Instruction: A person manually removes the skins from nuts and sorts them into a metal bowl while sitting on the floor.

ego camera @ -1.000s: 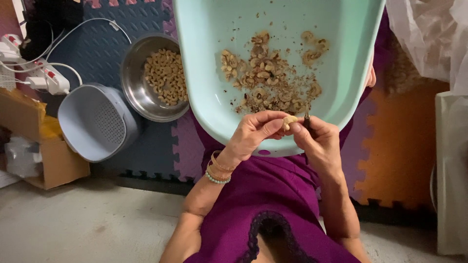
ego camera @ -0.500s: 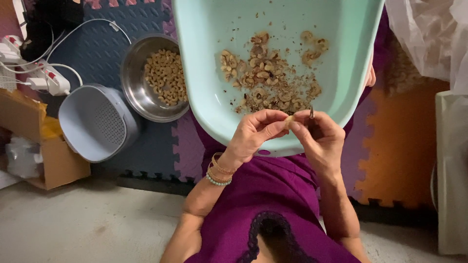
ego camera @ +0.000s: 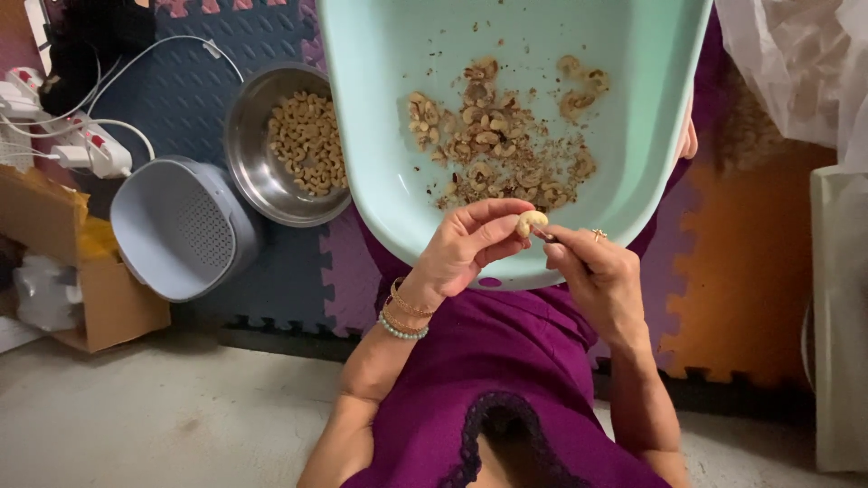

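Note:
My left hand (ego camera: 466, 248) pinches a pale curved cashew nut (ego camera: 530, 221) between thumb and fingers over the near rim of a mint green tub (ego camera: 389, 108). My right hand (ego camera: 597, 271) grips a small dark pointed tool (ego camera: 542, 235) whose tip touches the nut. Inside the tub lies a heap of unpeeled cashews and brown skin flakes (ego camera: 497, 145). Bracelets circle my left wrist and a ring sits on my right hand.
A steel bowl (ego camera: 249, 158) with peeled cashews (ego camera: 307, 143) stands left of the tub. A grey perforated basket (ego camera: 181, 226) and a cardboard box (ego camera: 81, 271) lie further left, with a power strip and cables (ego camera: 86, 140). Clear plastic bags (ego camera: 805, 72) sit at the right.
The right hand has turned so the tool tip, earlier pointing up, now lies against the nut. The nut is more exposed in the left fingers.

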